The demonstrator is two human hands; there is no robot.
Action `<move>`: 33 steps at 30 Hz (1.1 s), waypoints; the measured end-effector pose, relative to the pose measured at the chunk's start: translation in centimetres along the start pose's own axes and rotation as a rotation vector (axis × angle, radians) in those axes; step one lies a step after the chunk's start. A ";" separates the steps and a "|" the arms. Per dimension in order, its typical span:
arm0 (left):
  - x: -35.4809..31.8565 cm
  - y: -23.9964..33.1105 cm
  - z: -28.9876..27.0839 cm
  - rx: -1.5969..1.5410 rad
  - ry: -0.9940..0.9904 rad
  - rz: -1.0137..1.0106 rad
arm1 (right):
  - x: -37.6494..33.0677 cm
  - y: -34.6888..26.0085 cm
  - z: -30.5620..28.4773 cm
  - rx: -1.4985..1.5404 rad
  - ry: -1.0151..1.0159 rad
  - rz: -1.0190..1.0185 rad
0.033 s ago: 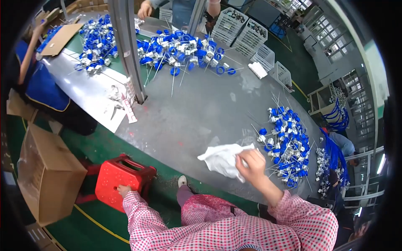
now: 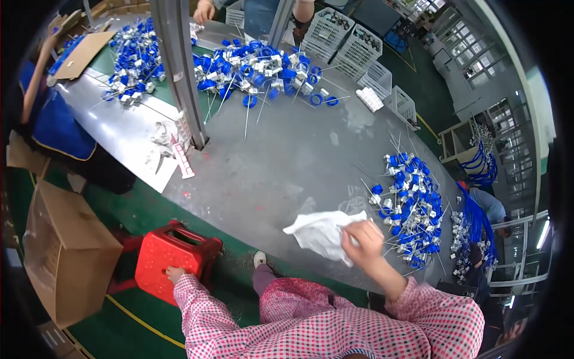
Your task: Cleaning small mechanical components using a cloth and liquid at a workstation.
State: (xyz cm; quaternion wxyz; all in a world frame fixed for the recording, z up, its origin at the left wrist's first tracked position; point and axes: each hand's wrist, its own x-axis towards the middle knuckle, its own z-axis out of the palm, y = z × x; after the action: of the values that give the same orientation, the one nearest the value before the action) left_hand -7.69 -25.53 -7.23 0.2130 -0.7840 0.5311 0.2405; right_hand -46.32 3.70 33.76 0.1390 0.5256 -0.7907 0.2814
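White crumpled cloth rag [image 2: 320, 233] is under my right hand [image 2: 363, 240], fingers bunched on its right edge, clenched on the fabric. It lies on the near edge of the grey metal desk [image 2: 281, 155], just left of the near-right heap of blue-and-white plastic parts with thin metal pins [image 2: 412, 206].

My left hand [image 2: 174, 274] is down off the desk, grip closed on the near rim of the red plastic stool [image 2: 173, 257] on the green floor [image 2: 119, 209].

Progress, judging from how it lies: the middle of the desk reads bare and smeary, with faint streaks near the rag, so I'd say wiping is partway. The stretch from the rag to the upright grey metal post [image 2: 179, 72] looks mostly done. Not done: anything under the heaps. The far pile of blue and white parts [image 2: 257, 69] and the far-left pile [image 2: 134, 57] sit where they are, loose pins scattered around them.

Other stuff: brown cardboard box [image 2: 66, 251] on the floor near left, white plastic crates [image 2: 353, 45] past the far edge, a flat cardboard sheet [image 2: 84, 54] far left. Another person's hand [image 2: 204, 11] rests at the far edge; someone in blue [image 2: 51, 125] at the left side.
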 end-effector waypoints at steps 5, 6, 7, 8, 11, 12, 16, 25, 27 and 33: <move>4.6 -2.6 2.2 0.051 0.145 -0.072 | 1.4 -0.9 0.0 0.012 -0.097 0.026; 3.5 -2.1 1.1 -0.149 0.091 -0.133 | 1.3 -0.7 -0.1 0.008 -0.134 0.028; 2.5 -0.1 -0.5 -0.353 0.033 -0.175 | 1.4 -0.3 -0.2 -0.017 -0.131 0.047; 0.7 0.6 -3.2 -0.224 -0.014 -0.160 | 1.3 -0.2 -0.1 -0.023 -0.142 0.047; 5.2 -3.2 -0.6 -0.537 0.046 -0.094 | 1.8 0.2 0.0 -0.030 -0.174 0.063; 5.5 -3.7 -0.3 -0.521 0.045 -0.089 | 1.8 0.4 0.0 -0.032 -0.178 0.053; 5.8 -4.2 0.5 -0.423 0.079 -0.054 | 1.9 0.3 -0.2 0.003 -0.197 0.059; 1.6 -4.9 0.5 -0.305 0.004 0.141 | 1.1 0.7 0.3 0.059 -0.072 -0.012; 0.1 -3.8 2.3 -0.293 0.008 0.216 | 0.7 0.8 0.2 0.040 -0.060 0.000; -6.2 -2.7 4.3 -0.226 -0.078 0.211 | -0.1 1.2 0.9 0.139 0.103 -0.036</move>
State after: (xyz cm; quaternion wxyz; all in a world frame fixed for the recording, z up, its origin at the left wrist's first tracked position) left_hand -7.75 -17.55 -6.66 0.1174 -0.7330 0.5712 0.3503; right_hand -47.35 3.58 32.65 0.1477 0.5329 -0.7515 0.3597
